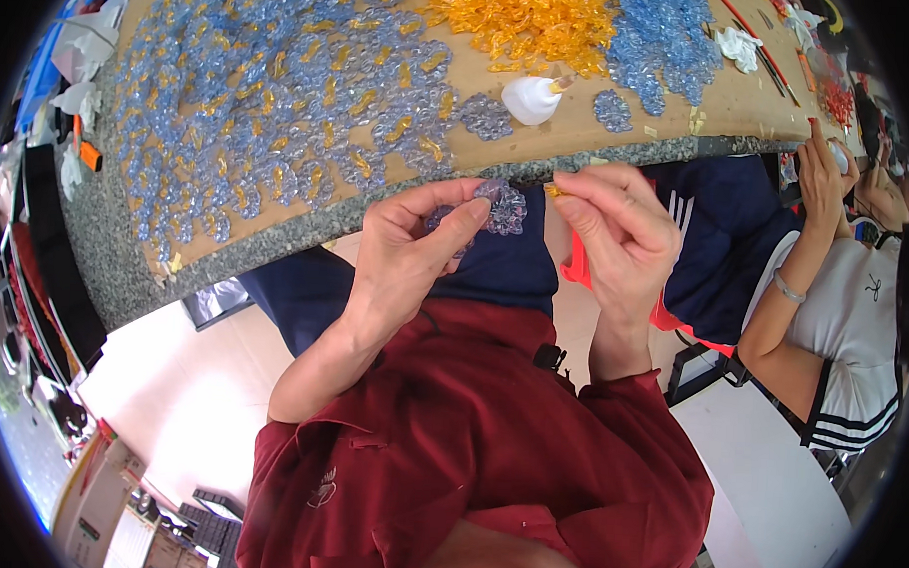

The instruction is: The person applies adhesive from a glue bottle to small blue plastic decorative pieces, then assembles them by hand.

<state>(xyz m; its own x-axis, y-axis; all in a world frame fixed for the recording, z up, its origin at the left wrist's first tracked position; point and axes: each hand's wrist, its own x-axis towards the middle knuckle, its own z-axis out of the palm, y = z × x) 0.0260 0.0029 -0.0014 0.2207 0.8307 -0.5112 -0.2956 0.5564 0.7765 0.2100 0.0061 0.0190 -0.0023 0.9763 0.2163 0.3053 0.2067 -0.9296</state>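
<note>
My left hand (408,244) is closed, with thumb and fingers gripping a translucent pale-violet flower-shaped plastic piece (504,208) just off the table's front edge. To its right, my right hand (625,230) pinches a small amber plastic piece (554,189) between thumb and fingertips. A narrow gap separates the two pieces. Beyond my hands a white squeeze bottle (529,101) with a yellowish tip lies tilted on the table, between two loose flower-shaped pieces without amber on them, a violet one (485,117) and a bluish one (612,110).
Many blue-violet pieces with amber centres (280,108) cover the table's left side. An amber heap (519,21) and a blue heap (663,46) lie farther back. Crumpled white tissue (738,49) and thin rods (768,60) lie right. A co-worker's arm (801,266) is at the right.
</note>
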